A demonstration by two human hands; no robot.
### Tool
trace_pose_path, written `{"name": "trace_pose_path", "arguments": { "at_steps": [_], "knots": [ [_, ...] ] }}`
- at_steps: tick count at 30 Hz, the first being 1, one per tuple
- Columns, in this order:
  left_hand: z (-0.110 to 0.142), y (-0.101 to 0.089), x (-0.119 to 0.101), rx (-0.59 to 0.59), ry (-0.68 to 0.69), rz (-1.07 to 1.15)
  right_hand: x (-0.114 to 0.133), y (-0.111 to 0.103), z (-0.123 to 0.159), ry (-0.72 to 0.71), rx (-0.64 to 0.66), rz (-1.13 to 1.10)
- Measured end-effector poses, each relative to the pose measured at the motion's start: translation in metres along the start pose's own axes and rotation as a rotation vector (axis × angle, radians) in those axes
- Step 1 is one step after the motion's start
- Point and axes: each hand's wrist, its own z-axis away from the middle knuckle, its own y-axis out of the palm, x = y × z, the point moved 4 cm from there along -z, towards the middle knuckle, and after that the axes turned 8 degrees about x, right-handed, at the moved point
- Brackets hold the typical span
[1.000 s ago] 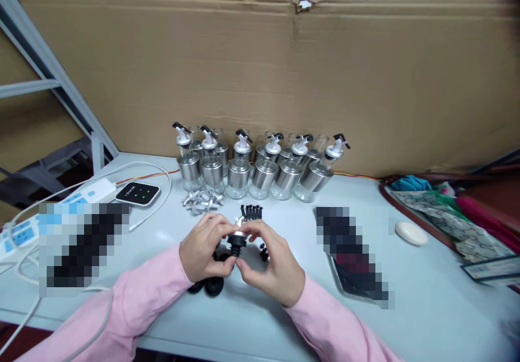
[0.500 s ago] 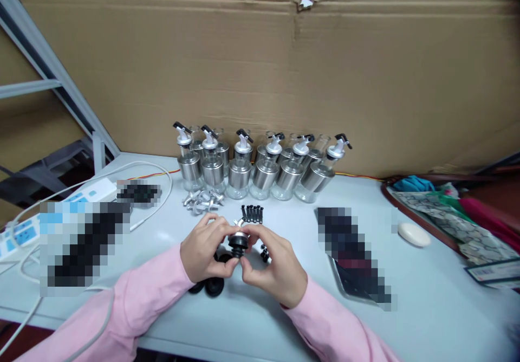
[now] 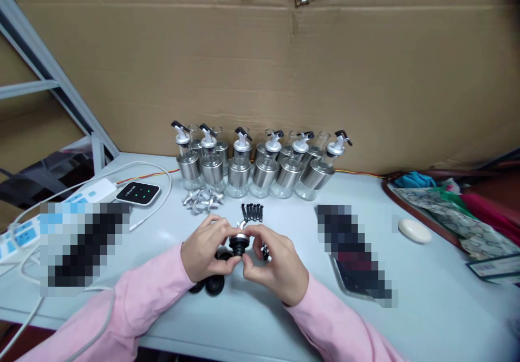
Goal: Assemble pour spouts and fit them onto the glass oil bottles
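"What's biggest over there?"

"The cardboard sheet, upright behind the bottle row. Then the pale table, running under the row and out past both its ends."

"And the row itself?"

"Glass bottles banded in brushed metal. The front six carry silver spouts with black tops; more bottles stand just behind them. Left of the row there's a white power strip."

"The hands?"

"Both are in front of the row, near its middle: left hand, right hand. Each has thumb and forefinger drawn into a pinch. I can't tell how all the other fingers sit."

"Smaller things?"

"A heap of silver pieces lies just in front of the row's left end. Black discs lie farther from the row, partly hidden by the left hand. The stopper is in front of the row's middle, pinched by both hands: forefingers at its silver collar, thumbs by its ribbed black base, which points down."

"Anything tinier?"

"Black levers, lined up between row and hands."
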Motion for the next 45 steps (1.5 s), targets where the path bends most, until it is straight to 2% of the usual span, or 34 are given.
{"name": "trace_pose_path", "arguments": {
  "at_steps": [9,22,27,32,40,45],
  "knots": [
    [0.009,0.009,0.007,0.029,-0.097,0.132,0.001,-0.002,0.000,0.042,-0.025,-0.002],
    [0.010,0.009,0.007,0.067,-0.095,0.195,0.000,-0.005,-0.002,0.095,-0.052,-0.099],
    [0.008,0.005,0.006,0.067,-0.102,0.142,0.000,-0.006,-0.001,0.095,-0.109,-0.149],
    [0.007,0.001,0.004,0.077,-0.107,0.101,0.001,-0.005,-0.002,0.069,-0.087,-0.194],
    [0.005,-0.002,0.001,0.053,-0.076,0.082,-0.002,-0.004,-0.002,0.113,-0.059,-0.198],
    [0.005,-0.002,0.004,0.025,-0.154,0.062,-0.005,-0.002,0.000,0.152,-0.061,-0.223]
  ]
}}
